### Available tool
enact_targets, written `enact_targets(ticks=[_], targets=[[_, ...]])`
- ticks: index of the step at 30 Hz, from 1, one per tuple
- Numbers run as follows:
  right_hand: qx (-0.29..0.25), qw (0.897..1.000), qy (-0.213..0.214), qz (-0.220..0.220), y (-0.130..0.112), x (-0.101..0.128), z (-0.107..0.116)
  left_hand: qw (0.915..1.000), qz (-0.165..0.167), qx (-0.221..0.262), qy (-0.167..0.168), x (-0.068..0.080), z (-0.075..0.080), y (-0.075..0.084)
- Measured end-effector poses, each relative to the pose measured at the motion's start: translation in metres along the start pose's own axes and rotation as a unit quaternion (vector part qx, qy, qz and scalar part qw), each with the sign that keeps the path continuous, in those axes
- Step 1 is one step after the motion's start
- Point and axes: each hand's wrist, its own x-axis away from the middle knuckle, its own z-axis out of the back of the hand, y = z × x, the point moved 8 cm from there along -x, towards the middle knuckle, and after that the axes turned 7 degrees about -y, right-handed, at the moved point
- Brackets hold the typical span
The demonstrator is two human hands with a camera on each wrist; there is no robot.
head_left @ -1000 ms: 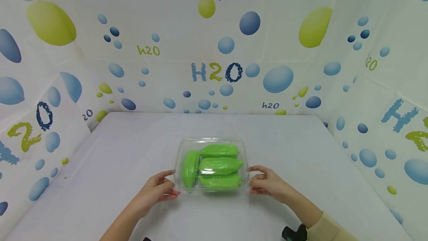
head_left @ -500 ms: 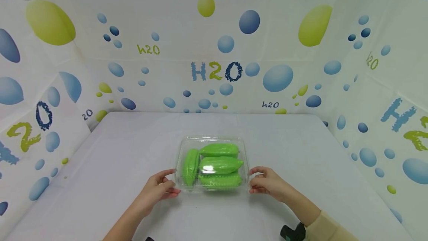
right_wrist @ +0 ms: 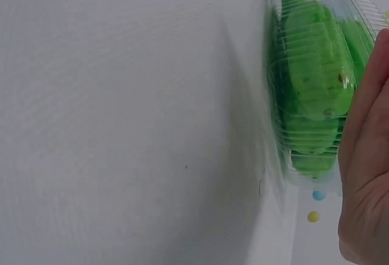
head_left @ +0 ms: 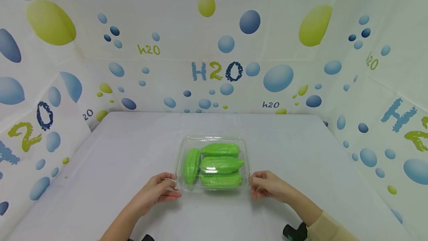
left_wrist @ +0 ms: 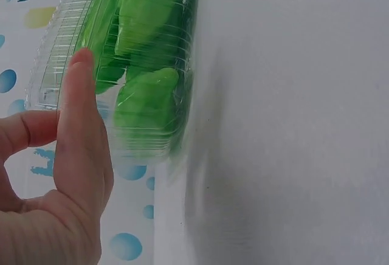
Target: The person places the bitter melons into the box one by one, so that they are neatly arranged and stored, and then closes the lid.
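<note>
Both hands sit low in the head view, one at each near corner of a clear plastic clamshell box (head_left: 213, 163) in the middle of the frame. At lower left, the left hand (head_left: 157, 192) has its fingers loosely curled, the tips at the box's near left corner; at lower right, the right hand (head_left: 269, 187) mirrors it at the near right corner. Whether either hand actually pinches the rim cannot be told from here. The box rests closed on a pale table (head_left: 117, 159) and holds four green gourd-shaped vegetables (head_left: 220, 164). Walls printed with blue and green bubbles (head_left: 249, 22) fill the upper frame.

From the left wrist, the left hand (left_wrist: 58, 174) fills the lower left, thumb straight and lying against the ribbed side of the box (left_wrist: 121, 58), a finger reaching behind it.

From the right wrist, the right hand (right_wrist: 364, 155) shows at the right edge, beside the box (right_wrist: 310, 95) in the upper right; its fingers are out of view.
</note>
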Motion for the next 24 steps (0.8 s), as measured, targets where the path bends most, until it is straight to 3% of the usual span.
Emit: enact_targets(ticks=[8,14,18,24], targets=[[-0.059,0.998,-0.037,-0.002,0.0045,0.0033,-0.0066,0.9983,-0.025,0.041,-0.032,-0.0012,-0.005,0.0001],[-0.107,0.994,-0.034,0.004,0.0067,0.0047,-0.0068,0.9971,-0.032,0.057,-0.04,-0.0017,-0.0079,-0.0013],[-0.121,0.992,-0.021,-0.001,0.009,0.0049,-0.0052,0.9967,-0.032,0.068,-0.03,-0.0018,-0.01,-0.0033],[-0.133,0.991,-0.023,0.011,0.008,0.0057,-0.0069,0.9968,-0.029,0.073,0.012,-0.0004,-0.0091,-0.0064]])
